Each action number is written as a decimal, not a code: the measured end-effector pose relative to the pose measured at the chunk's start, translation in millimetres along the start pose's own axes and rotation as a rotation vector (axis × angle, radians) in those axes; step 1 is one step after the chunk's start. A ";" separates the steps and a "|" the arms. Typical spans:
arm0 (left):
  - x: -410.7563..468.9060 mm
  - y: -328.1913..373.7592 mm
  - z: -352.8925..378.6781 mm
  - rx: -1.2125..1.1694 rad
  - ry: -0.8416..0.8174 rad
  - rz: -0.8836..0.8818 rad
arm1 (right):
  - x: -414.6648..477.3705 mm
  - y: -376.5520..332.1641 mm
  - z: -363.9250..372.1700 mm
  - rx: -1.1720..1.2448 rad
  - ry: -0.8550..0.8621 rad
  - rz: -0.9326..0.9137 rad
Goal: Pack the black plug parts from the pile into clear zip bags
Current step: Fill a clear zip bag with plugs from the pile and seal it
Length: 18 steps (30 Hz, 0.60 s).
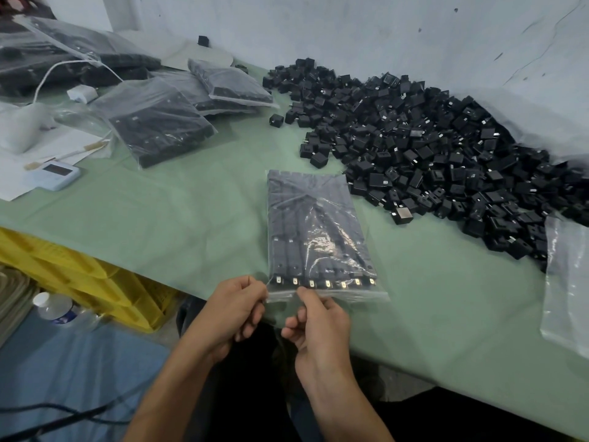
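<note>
Step in hand: sealing filled zip bag. Bag lies flat on counter, near front edge, just beside pile of black plug parts. My left hand pinches left corner of zip strip; right hand pinches strip just beside it. Next move, my judgement: run right-hand pinch along strip to far corner, left hand anchoring. No legible writing; water bottle label blurred.

Filled clear zip bag flat beside black plug pile

Pinches the near zip edge of the full clear zip bag with left hand and right hand close together, bag flat on the green table just beside the pile of black plug parts.
</note>
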<state>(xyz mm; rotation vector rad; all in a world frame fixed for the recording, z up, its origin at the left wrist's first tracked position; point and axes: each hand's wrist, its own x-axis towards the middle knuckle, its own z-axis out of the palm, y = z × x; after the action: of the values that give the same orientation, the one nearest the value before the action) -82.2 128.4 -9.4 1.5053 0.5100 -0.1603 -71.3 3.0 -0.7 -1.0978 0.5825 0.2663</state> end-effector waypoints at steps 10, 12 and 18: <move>-0.1 -1.6 1.8 0.017 0.019 0.026 | -1.1 -3.6 0.5 0.022 0.035 -0.015; 0.4 -2.5 1.8 0.017 0.018 0.029 | -0.4 -4.1 0.6 0.025 0.038 -0.016; 2.7 -2.9 1.1 0.012 0.017 0.029 | -1.0 -6.1 -4.7 0.018 0.020 -0.010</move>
<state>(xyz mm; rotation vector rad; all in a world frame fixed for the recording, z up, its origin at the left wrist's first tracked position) -80.8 127.6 -13.2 1.5262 0.5009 -0.1282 -70.7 -3.8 2.9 -1.0866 0.5962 0.2417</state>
